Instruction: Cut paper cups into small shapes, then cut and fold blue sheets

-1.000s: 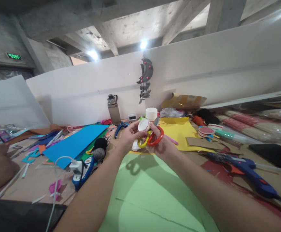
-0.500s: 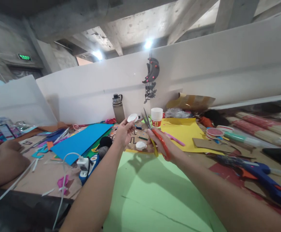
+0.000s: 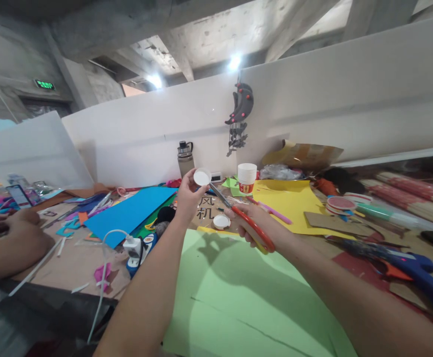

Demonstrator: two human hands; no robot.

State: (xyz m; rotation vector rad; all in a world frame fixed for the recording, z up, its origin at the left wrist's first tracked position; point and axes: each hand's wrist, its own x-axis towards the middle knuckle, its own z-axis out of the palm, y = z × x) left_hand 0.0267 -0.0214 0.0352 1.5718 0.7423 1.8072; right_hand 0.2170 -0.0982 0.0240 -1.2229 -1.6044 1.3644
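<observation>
Cup base (image 3: 202,177), up in your left hand (image 3: 188,197), at 9 o'clock from the cups (image 3: 246,173); it looks light, thin and easily crushed, so best pinched gently by its rim; your left fingers grip it narrowly; your right hand (image 3: 254,218) wraps the scissors (image 3: 243,215), tips by its 4 o'clock edge, contact unclear.
</observation>
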